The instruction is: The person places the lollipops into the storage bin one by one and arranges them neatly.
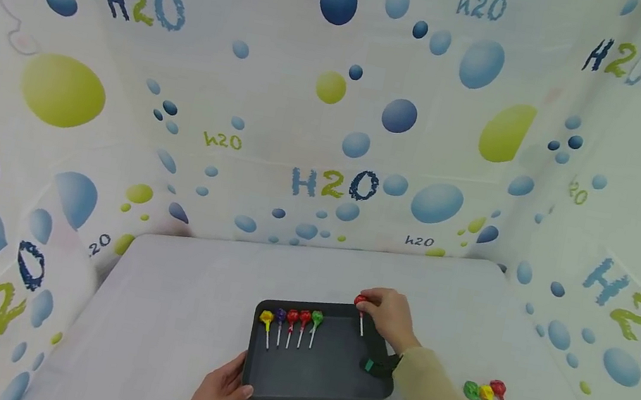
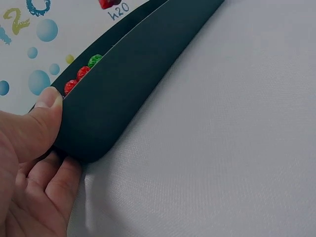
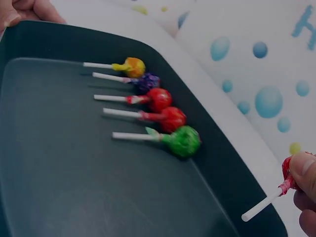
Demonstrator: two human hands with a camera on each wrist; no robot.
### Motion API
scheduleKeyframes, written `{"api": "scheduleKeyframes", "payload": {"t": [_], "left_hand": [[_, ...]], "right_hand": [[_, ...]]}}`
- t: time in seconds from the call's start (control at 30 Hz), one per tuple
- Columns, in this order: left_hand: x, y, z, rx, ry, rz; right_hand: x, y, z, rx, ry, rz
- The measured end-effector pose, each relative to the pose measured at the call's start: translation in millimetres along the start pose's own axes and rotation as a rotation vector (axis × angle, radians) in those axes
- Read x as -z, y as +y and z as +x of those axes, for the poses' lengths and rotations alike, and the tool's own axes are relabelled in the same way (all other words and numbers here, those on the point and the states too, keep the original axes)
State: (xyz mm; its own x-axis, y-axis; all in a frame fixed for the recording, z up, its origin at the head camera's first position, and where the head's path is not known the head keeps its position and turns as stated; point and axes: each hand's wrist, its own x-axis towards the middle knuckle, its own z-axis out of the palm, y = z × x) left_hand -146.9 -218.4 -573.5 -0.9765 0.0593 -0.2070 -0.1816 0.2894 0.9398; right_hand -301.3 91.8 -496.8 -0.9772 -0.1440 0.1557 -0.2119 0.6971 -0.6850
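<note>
My left hand grips the near left corner of a dark tray, thumb on the rim and fingers beneath in the left wrist view. Between thumb and fingers, my right hand pinches a red lollipop by its wrapped head, its white stick slanting down over the tray's far right part. Along the tray's far wall lie several lollipops in a row: a yellow one, a purple one, two red ones and a green one, sticks pointing toward me.
On the white table, right of the tray, lie three more lollipops: green, yellow and red. Patterned wall sheets with dots and lettering stand behind the table and at both sides.
</note>
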Motion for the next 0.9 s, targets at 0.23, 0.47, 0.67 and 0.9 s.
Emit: {"api": "scheduleKeyframes", "payload": {"t": [0.23, 0.47, 0.67, 0.9], "left_hand": [[0.4, 0.9, -1.4, -0.018, -0.004, -0.010], [-0.1, 3.3, -2.5, -0.005, -0.005, -0.024], [0.2, 3.5, -1.9, 0.011, -0.007, -0.027], [0.1, 4.4, -3.3, 0.007, -0.011, -0.029]], "right_hand": [[-32.8, -10.9, 4.4, 0.002, -0.024, -0.030], [-56.1, -15.0, 0.8, -0.026, -0.046, -0.058], [-67.3, -13.9, -2.4, -0.040, -0.028, -0.090], [-77.4, -12.7, -3.5, -0.051, 0.019, -0.137]]}}
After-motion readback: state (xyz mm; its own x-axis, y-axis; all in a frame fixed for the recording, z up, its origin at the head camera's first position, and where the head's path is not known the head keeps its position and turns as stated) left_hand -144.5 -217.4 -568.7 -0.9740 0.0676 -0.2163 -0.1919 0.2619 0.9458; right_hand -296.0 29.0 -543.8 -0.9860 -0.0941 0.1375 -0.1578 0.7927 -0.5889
